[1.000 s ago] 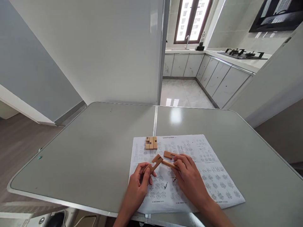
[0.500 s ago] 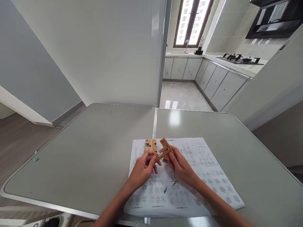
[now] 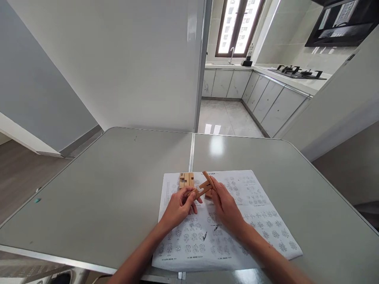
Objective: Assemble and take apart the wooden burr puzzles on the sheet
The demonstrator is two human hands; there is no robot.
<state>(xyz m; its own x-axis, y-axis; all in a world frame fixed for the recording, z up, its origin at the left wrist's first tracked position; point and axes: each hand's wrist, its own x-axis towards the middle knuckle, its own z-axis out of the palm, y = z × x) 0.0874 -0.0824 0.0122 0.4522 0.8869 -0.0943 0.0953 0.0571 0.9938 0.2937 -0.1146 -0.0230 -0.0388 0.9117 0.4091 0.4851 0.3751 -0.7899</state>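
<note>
My left hand (image 3: 181,203) pinches the lower end of a notched wooden puzzle piece (image 3: 204,187) that bears a dark mark. In my right hand (image 3: 226,201) is a second wooden puzzle piece (image 3: 206,176), seen nearly edge-on and crossing the far end of the first. Whether the two pieces are joined I cannot tell. Another wooden block (image 3: 209,195) shows partly beneath them, by my right fingers. Just beyond my left hand, several wooden pieces (image 3: 186,180) lie side by side on the printed sheet (image 3: 237,252), one marked with a numeral.
The sheet carries rows of small diagrams and two handwritten ticks. It lies on a grey table (image 3: 97,197) with a metal seam (image 3: 192,152). A small green bit (image 3: 37,200) sits near the left edge. Beyond is a kitchen with a stove (image 3: 299,72).
My right hand has turned its piece from showing its numbered face to nearly edge-on. My left hand keeps its hold on the notched piece. The view has shifted slightly.
</note>
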